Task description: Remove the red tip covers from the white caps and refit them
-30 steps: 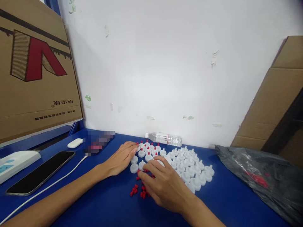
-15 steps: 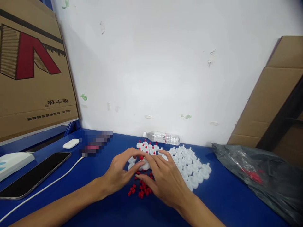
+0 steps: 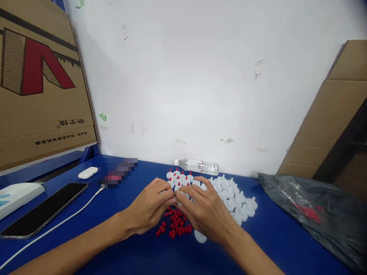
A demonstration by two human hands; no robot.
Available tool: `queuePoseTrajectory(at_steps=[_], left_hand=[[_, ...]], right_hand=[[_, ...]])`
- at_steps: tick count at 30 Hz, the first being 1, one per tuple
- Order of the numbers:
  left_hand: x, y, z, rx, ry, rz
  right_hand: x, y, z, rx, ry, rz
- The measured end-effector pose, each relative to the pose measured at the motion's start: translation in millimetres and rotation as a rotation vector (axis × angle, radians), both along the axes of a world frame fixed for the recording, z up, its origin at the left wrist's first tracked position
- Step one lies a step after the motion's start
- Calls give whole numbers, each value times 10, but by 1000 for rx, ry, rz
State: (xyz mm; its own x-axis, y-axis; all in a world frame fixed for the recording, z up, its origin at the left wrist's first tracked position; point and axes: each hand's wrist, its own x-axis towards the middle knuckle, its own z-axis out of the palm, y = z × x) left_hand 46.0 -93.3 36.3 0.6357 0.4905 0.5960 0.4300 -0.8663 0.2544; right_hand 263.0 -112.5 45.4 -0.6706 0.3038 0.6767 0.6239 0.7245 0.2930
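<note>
My left hand and my right hand meet fingertip to fingertip over the blue table, thumbs and fingers pinched together. What lies between the fingertips is hidden. Just below them is a loose heap of small red caps. Behind the fingers stand several white round plastic pieces with red-capped stems. To the right of my right hand many white round pieces with bare stems sit packed together. One white disc shows partly under my right palm.
A clear water bottle lies against the wall. At the left are a phone, a white cable, a small white case and a cardboard box. A grey plastic bag lies at the right.
My left fingers, earlier curved apart around a red cap and a white piece, have closed in against my right fingertips. A white disc now shows below my right hand.
</note>
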Motion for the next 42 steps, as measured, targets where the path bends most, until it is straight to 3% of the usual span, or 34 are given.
queuePoseTrajectory(at_steps=[7,10,13,18,23,28,31,35,42], left_hand=[[19,-49,33,-203,-101,74],[6,-46,51,-216,-77,86],[35,-79,61,-189,32,32],[66,-117,47,-116,153,49],[35,-84,33,-42,-11,26],[57,-60,-6,215,-110,-63],[15,20,-16,294,-151,32],[-155,278,-6,344,-179,251],[-417,579,-29,243,132,472]], right_hand=[[161,63,123,199,56,-84],[404,159,194,187,130,-240],[524,214,193,166,155,-289],[315,129,75,22,71,-150],[121,14,21,-87,9,-38],[83,-31,-1,-141,6,11],[98,-26,4,-198,93,-12],[147,25,8,-232,133,-149],[168,80,-44,-331,105,-225]])
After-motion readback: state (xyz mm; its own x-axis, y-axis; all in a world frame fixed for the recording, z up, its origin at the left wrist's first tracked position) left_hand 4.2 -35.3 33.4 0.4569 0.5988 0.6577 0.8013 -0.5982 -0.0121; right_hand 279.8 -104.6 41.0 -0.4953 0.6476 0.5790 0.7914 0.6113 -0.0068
